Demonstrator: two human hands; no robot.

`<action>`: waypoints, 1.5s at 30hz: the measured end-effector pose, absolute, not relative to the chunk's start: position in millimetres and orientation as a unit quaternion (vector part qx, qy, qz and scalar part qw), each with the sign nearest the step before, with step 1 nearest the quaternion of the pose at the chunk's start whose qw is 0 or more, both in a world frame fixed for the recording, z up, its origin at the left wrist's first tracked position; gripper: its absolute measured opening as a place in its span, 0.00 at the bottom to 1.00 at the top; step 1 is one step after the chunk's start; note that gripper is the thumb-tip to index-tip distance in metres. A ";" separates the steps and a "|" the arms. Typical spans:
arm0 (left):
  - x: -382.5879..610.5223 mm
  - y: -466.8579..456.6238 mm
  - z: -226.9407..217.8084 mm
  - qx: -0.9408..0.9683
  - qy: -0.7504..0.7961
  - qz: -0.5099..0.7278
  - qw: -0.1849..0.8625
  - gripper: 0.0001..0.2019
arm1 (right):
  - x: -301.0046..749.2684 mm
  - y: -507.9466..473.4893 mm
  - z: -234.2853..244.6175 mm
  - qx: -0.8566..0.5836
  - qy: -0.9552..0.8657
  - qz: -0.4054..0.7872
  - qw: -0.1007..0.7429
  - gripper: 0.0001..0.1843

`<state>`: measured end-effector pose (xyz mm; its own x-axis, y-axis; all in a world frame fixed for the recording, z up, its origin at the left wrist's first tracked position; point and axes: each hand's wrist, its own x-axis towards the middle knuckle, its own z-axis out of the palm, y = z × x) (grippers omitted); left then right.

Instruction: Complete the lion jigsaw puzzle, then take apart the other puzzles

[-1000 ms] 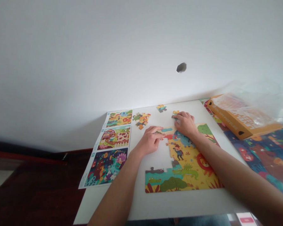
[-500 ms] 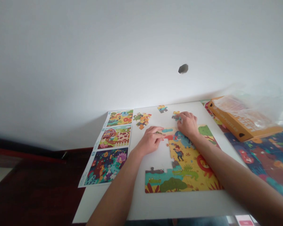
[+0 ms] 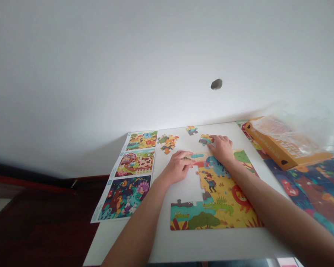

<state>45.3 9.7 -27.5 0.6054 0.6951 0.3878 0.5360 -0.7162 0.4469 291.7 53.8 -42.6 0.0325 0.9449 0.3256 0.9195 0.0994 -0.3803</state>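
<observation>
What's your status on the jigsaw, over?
Right hand on loose jigsaw piece. Left hand at jungle jigsaw puzzle, upper edge. Gap open, left side.

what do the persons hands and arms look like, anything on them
The left hand and right hand are bare, with no gloves. The left forearm and right forearm are bare too, with no sleeve in view. No watch, bracelet, cable or marking shows on either arm; any rings would be too small to tell.

Jigsaw piece under right hand shifted left, more of it now showing
</observation>
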 end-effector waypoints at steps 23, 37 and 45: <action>26.4 23.5 -33.0 0.706 0.643 0.293 -0.041 0.15 | 283.2 47.8 -38.6 -0.669 -0.697 0.039 0.256 0.13; 25.4 24.9 -33.0 0.744 0.613 0.264 -0.001 0.12 | 283.5 47.4 -38.5 -0.667 -0.698 0.040 0.257 0.13; 31.0 23.3 -29.4 0.713 0.645 0.267 0.055 0.22 | 284.4 48.8 -39.7 -0.667 -0.701 0.039 0.248 0.13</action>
<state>31.0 23.3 -29.4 0.0240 0.9501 0.3109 0.8917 -0.1609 0.4230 284.4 48.8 -39.7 0.0141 0.9549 0.2965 0.9166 0.1061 -0.3855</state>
